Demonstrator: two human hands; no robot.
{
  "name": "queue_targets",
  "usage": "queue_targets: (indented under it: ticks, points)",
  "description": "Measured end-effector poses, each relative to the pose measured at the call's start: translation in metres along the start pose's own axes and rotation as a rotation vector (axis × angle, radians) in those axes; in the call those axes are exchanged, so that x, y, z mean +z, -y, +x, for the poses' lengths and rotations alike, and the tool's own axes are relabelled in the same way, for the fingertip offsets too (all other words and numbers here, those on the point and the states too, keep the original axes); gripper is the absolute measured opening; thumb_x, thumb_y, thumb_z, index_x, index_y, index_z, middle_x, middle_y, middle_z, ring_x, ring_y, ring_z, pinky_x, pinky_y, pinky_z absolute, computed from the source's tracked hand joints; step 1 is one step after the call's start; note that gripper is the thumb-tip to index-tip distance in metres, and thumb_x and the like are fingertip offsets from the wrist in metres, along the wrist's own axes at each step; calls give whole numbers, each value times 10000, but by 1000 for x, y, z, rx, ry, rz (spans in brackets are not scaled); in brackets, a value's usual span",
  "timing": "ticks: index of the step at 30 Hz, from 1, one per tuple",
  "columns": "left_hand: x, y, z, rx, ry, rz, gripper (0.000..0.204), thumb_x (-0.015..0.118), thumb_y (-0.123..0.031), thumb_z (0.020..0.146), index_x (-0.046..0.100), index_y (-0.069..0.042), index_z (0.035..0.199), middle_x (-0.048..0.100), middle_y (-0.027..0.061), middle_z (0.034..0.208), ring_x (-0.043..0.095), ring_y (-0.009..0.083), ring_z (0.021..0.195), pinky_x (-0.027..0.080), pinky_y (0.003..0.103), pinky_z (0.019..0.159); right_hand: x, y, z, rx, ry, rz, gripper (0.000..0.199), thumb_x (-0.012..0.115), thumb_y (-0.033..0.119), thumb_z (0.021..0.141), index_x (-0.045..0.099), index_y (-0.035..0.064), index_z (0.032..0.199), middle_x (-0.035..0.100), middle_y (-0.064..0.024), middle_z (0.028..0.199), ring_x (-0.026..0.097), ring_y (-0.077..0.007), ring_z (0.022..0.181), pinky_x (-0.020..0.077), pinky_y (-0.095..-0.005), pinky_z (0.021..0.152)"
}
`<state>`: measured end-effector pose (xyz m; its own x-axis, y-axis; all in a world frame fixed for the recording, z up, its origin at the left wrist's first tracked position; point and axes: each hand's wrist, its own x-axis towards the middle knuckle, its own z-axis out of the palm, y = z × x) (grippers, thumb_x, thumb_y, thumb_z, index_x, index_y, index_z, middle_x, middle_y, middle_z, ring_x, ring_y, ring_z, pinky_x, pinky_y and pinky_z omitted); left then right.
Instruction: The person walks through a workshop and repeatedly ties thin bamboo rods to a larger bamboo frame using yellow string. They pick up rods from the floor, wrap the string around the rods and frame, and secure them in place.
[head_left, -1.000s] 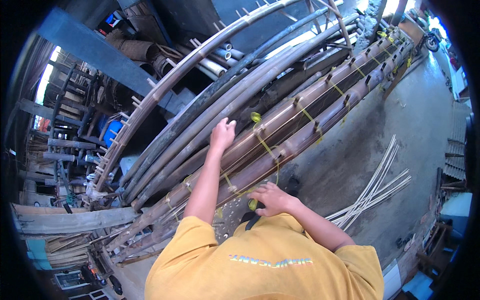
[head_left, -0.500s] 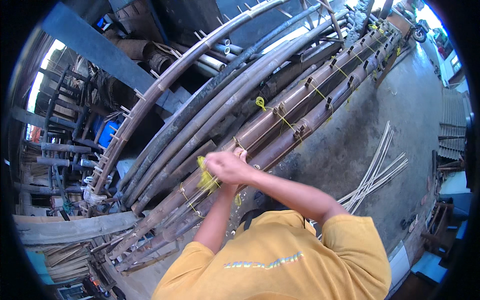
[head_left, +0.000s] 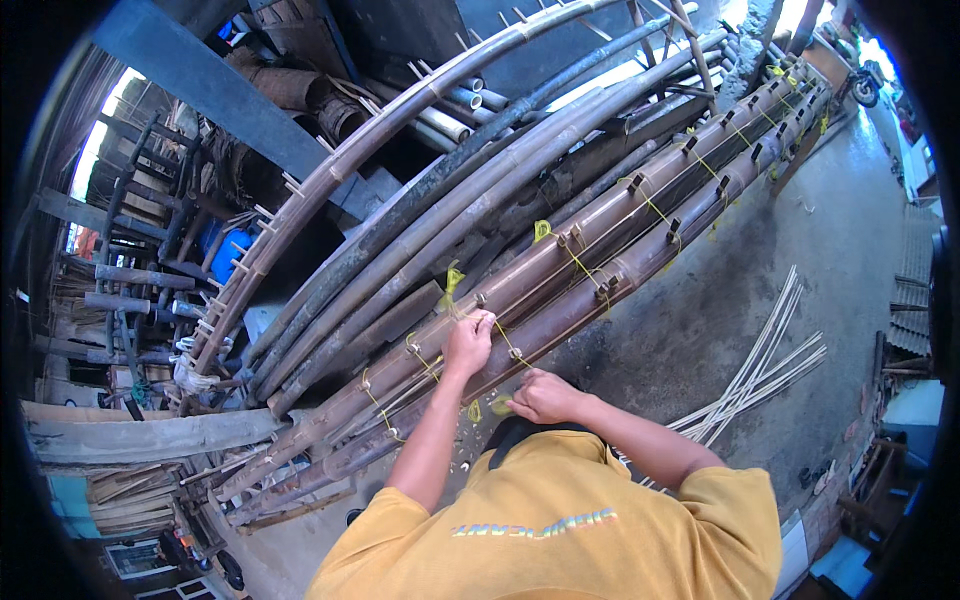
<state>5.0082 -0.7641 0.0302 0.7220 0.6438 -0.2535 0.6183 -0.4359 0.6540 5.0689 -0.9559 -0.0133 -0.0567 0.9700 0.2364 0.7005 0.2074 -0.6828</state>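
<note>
Two long brown bamboo poles [head_left: 515, 290] run side by side from lower left to upper right, with short pegs [head_left: 690, 145] standing in them. Thin yellow string [head_left: 580, 265] crosses from one pole to the other at several pegs. Over the far pole, my left hand [head_left: 468, 343] is closed on the yellow string, and a loose yellow tuft [head_left: 453, 278] sticks up just beyond it. My right hand [head_left: 545, 397] is closed at the near side of the near pole, pinching the string that passes by a peg [head_left: 515, 353]. A yellow loop hangs beside its fingers.
Beyond the poles lie more curved bamboo poles [head_left: 430, 215] and a raised curved pole with pegs [head_left: 330, 180]. Thin pale sticks [head_left: 755, 365] are piled on the concrete floor [head_left: 660, 330] at right. A dark wooden rack [head_left: 130, 220] stands at left; a motorcycle [head_left: 866, 88] is far right.
My hands were together over the far pole. Now they are apart: the right has come back toward me with string, while the left stays by the far pole. The view has shifted slightly.
</note>
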Motion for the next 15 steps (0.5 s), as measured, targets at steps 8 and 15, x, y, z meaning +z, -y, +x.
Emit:
queue_targets:
  ticks: [8, 15]
  points:
    - [-23, -5, 116, 409, -526, -118, 236, 553, -231, 1007, 705, -51, 1022, 704, 79, 804, 640, 206, 646, 487, 367, 616, 7, 16, 5, 115, -16, -124, 384, 572, 296, 927, 637, 13, 676, 642, -203, 661, 649, -379, 671, 513, -471, 777]
    - [-45, 56, 96, 265, -356, 103, 343, 438, -272, 1002, 690, -58, 1095, 686, 248, 1046, 648, 442, 1006, 494, 539, 903, 30, 64, 27, 291, -4, -99, 273, 634, 213, 808, 637, 64, 1037, 657, -179, 946, 637, -345, 992, 495, -475, 878]
